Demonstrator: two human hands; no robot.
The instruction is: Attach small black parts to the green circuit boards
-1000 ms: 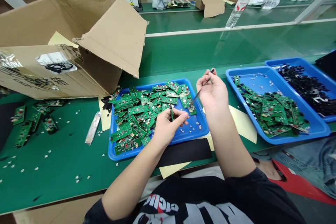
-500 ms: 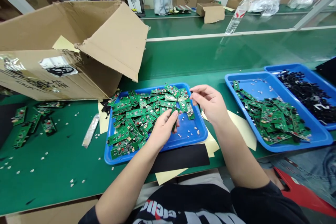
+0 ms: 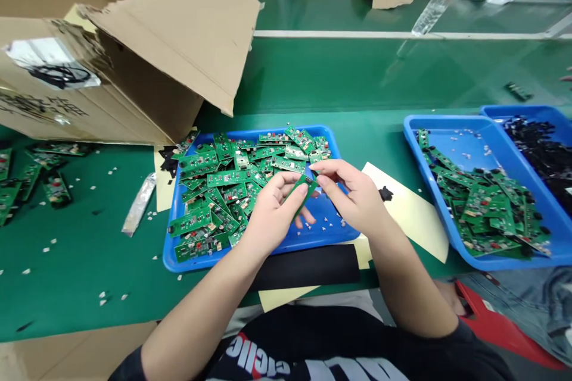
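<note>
My left hand [image 3: 272, 211] pinches a small green circuit board [image 3: 302, 187] and holds it over the near right part of a blue tray [image 3: 263, 250]. That tray is heaped with several green circuit boards [image 3: 226, 190]. My right hand [image 3: 353, 193] is closed at the board's right end, fingertips meeting the left hand's; whether it still holds the thin dark tool is hidden. A few tiny white bits lie on the tray's bare blue floor under both hands.
A big open cardboard box [image 3: 120, 47] lies on its side at the back left. Two more blue trays stand at the right, one [image 3: 429, 155] with boards, one [image 3: 536, 113] with black parts. Loose boards [image 3: 27, 172] and white bits litter the green table on the left. Yellow paper [image 3: 411, 214] lies between trays.
My right hand came down from above the tray with its thin tool and closed in on the board in my left hand. The view tilted down.
</note>
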